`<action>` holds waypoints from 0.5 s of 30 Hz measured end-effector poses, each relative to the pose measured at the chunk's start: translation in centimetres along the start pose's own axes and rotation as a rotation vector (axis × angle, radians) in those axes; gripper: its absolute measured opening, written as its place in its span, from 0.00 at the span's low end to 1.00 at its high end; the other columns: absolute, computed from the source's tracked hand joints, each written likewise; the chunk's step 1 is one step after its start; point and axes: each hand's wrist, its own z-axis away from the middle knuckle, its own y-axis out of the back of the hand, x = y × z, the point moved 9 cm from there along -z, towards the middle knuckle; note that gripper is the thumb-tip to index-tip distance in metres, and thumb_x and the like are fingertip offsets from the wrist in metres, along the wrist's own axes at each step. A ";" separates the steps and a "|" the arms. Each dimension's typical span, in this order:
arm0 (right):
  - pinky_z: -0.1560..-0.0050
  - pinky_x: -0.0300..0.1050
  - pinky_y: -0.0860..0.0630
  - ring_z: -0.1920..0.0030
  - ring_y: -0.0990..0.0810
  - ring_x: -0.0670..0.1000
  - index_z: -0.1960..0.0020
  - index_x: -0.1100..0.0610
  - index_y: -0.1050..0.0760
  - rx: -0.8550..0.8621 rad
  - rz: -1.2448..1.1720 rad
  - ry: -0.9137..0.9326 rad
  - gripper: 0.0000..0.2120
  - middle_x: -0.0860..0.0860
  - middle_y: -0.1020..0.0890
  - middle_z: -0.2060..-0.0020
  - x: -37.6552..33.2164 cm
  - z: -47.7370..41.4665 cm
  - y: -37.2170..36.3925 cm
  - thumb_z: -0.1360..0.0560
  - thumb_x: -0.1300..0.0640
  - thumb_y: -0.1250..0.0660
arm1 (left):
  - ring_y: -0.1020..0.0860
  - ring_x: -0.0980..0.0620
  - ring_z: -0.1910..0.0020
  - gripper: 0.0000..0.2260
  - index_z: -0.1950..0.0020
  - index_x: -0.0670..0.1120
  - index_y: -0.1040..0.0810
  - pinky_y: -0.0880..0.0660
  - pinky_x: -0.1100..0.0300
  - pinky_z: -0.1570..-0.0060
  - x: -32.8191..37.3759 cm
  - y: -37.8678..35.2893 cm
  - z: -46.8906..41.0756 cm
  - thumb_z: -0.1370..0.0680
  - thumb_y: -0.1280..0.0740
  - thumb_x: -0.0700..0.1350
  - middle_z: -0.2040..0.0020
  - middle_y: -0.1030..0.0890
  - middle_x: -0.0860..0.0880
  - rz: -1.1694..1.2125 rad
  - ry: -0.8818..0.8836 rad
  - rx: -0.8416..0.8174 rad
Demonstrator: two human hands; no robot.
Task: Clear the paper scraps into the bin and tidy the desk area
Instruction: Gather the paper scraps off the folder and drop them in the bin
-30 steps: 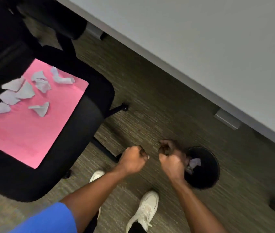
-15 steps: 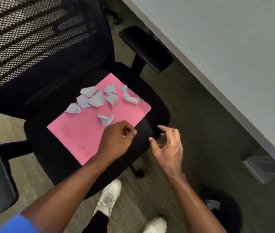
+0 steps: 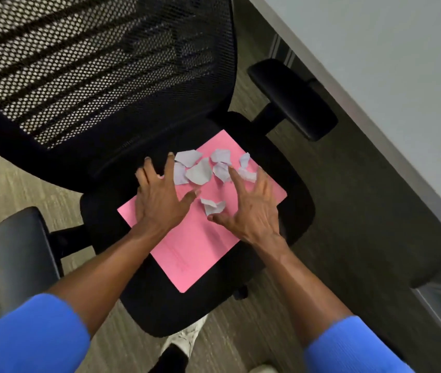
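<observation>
Floor: grey-brown carpet (image 3: 6,181) ran under everything, with a white shoe (image 3: 184,339) showing at the lower edge below the seat.
Sleeves: blue cuffs sat at both lower corners, the left sleeve (image 3: 25,337) and the right sleeve (image 3: 354,348), with bare forearms reaching up from them.
Chair: a black office chair (image 3: 160,305) faced the person, its seat nearest, one armrest on each side and the mesh backrest (image 3: 93,63) beyond.
Pink sheet: a pink paper sheet (image 3: 195,251) lay flat on the seat, turned so that one corner pointed toward the person.
Left hand: the left hand (image 3: 160,197) was over the sheet's left edge, palm down, its grip open with fingers spread and holding nothing; the fingertips reached up beside the leftmost scraps.
Right hand: the right hand (image 3: 251,208) was over the sheet's right part, its grip also open and empty, fingers curled loosely, the forefinger touching or just over one scrap.
Paper scraps: pale lilac torn paper scraps (image 3: 200,173) lay on the far half of the sheet between the two hands; one scrap (image 3: 212,207) lay apart, nearer, just beside the right thumb.
Counter: a pale grey counter (image 3: 389,76) filled the upper right, its edge running diagonally past the chair's right armrest (image 3: 294,100).
</observation>
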 end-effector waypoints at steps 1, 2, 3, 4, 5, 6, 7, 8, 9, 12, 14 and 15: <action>0.22 0.70 0.38 0.16 0.52 0.66 0.18 0.34 0.54 -0.014 0.036 0.024 0.56 0.61 0.54 0.16 -0.6 -0.5 -0.4 0.36 0.23 0.29 | 0.39 0.33 0.20 0.48 0.12 0.55 0.51 0.25 0.39 0.30 0.2 -0.6 0.1 0.24 0.30 0.70 0.16 0.45 0.33 -0.011 -0.021 -0.010; 0.21 0.70 0.39 0.16 0.52 0.67 0.18 0.35 0.54 -0.027 0.067 0.041 0.56 0.61 0.54 0.16 -1.1 -1.0 -0.8 0.35 0.24 0.28 | 0.38 0.33 0.20 0.49 0.12 0.57 0.54 0.25 0.39 0.29 0.5 -1.0 0.1 0.24 0.31 0.70 0.16 0.46 0.33 -0.026 -0.048 -0.009; 0.21 0.69 0.40 0.16 0.52 0.67 0.17 0.36 0.53 -0.038 0.086 0.052 0.55 0.62 0.55 0.16 -1.5 -1.4 -1.1 0.34 0.25 0.27 | 0.37 0.34 0.21 0.49 0.12 0.58 0.57 0.26 0.39 0.29 0.8 -1.4 0.0 0.23 0.31 0.70 0.16 0.46 0.33 -0.038 -0.075 0.000; 0.20 0.69 0.41 0.16 0.53 0.67 0.17 0.36 0.54 -0.043 0.095 0.058 0.55 0.61 0.56 0.15 -1.7 -1.9 -1.3 0.34 0.25 0.27 | 0.35 0.34 0.22 0.50 0.13 0.58 0.59 0.25 0.40 0.29 1.1 -1.6 0.0 0.23 0.31 0.70 0.16 0.46 0.33 -0.043 -0.097 0.015; 0.20 0.69 0.41 0.16 0.53 0.66 0.17 0.36 0.55 -0.043 0.098 0.059 0.55 0.61 0.58 0.15 -1.8 -2.3 -1.5 0.33 0.26 0.27 | 0.34 0.34 0.23 0.52 0.13 0.59 0.61 0.24 0.42 0.31 1.3 -1.7 -0.2 0.24 0.30 0.69 0.15 0.47 0.32 -0.043 -0.115 0.031; 0.20 0.69 0.40 0.15 0.53 0.66 0.17 0.36 0.55 -0.039 0.102 0.059 0.55 0.60 0.59 0.15 -1.8 -2.7 -1.5 0.33 0.26 0.27 | 0.32 0.35 0.25 0.53 0.13 0.59 0.62 0.24 0.43 0.34 1.5 -1.8 -0.4 0.25 0.28 0.68 0.15 0.47 0.32 -0.041 -0.130 0.045; 0.22 0.69 0.38 0.16 0.52 0.67 0.17 0.36 0.56 -0.033 0.111 0.057 0.56 0.60 0.60 0.15 -1.8 -3.2 -1.4 0.33 0.26 0.26 | 0.32 0.35 0.26 0.54 0.13 0.59 0.62 0.23 0.43 0.36 1.7 -2.0 -0.7 0.25 0.26 0.67 0.15 0.48 0.32 -0.039 -0.145 0.054; 0.24 0.68 0.34 0.16 0.50 0.67 0.17 0.36 0.57 -0.026 0.127 0.054 0.58 0.61 0.60 0.16 -1.8 -3.7 -1.2 0.35 0.27 0.25 | 0.31 0.35 0.26 0.55 0.13 0.60 0.62 0.22 0.44 0.38 1.9 -2.1 -1.1 0.25 0.25 0.66 0.15 0.49 0.32 -0.035 -0.159 0.057; 0.28 0.67 0.29 0.18 0.46 0.68 0.17 0.36 0.57 -0.020 0.150 0.052 0.60 0.61 0.60 0.16 -1.8 -4.3 -1.0 0.36 0.27 0.24 | 0.31 0.35 0.27 0.54 0.13 0.61 0.62 0.21 0.45 0.39 2.1 -2.3 -1.4 0.25 0.25 0.65 0.14 0.50 0.33 -0.030 -0.175 0.053; 0.47 0.58 0.16 0.23 0.39 0.66 0.17 0.35 0.58 -0.045 0.241 0.065 0.63 0.59 0.61 0.16 -2.0 -5.9 -0.5 0.39 0.27 0.22 | 0.33 0.37 0.27 0.48 0.13 0.61 0.58 0.20 0.46 0.40 2.7 -3.0 -2.0 0.22 0.27 0.62 0.13 0.55 0.36 -0.028 -0.236 0.010; 0.50 0.56 0.16 0.22 0.41 0.66 0.17 0.34 0.57 -0.096 0.302 0.097 0.63 0.58 0.61 0.16 -2.4 -6.6 -0.7 0.39 0.27 0.22 | 0.35 0.38 0.26 0.41 0.13 0.60 0.52 0.20 0.46 0.38 2.8 -3.4 -2.1 0.18 0.30 0.59 0.13 0.55 0.38 -0.049 -0.257 -0.021; 0.48 0.57 0.16 0.21 0.43 0.66 0.17 0.34 0.56 -0.116 0.328 0.114 0.61 0.57 0.59 0.16 -2.6 -6.9 -0.8 0.39 0.26 0.23 | 0.35 0.38 0.25 0.37 0.13 0.59 0.48 0.20 0.47 0.36 2.8 -3.5 -2.1 0.17 0.31 0.57 0.13 0.53 0.39 -0.063 -0.261 -0.032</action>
